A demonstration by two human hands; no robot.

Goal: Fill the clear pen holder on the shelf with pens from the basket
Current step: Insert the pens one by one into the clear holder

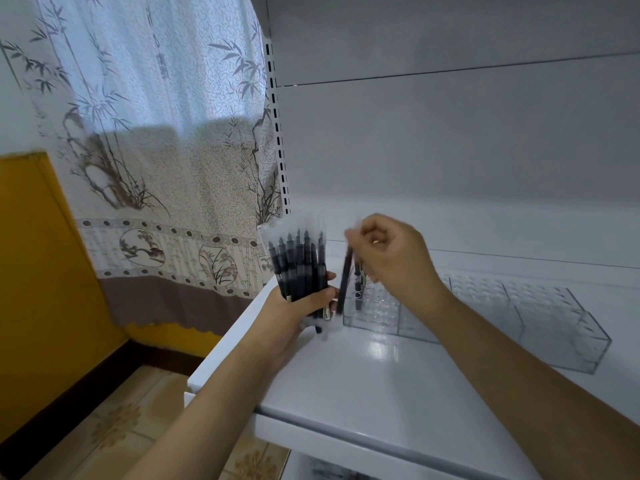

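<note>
Here the left hand [294, 306] grips a pen bundle [299, 268], the right hand [391, 258] pinches one pen [344, 282] (blurred) beside the clear holder [485, 317]; a bamboo curtain [156, 150] hangs left of the shelf [381, 393]

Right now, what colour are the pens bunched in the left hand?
Black pens with clear caps, seen from the head camera.

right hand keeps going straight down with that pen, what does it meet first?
Most likely the left end of the clear pen holder, where a pen already stands. The right hand is motion-blurred, so depth is uncertain.
</note>
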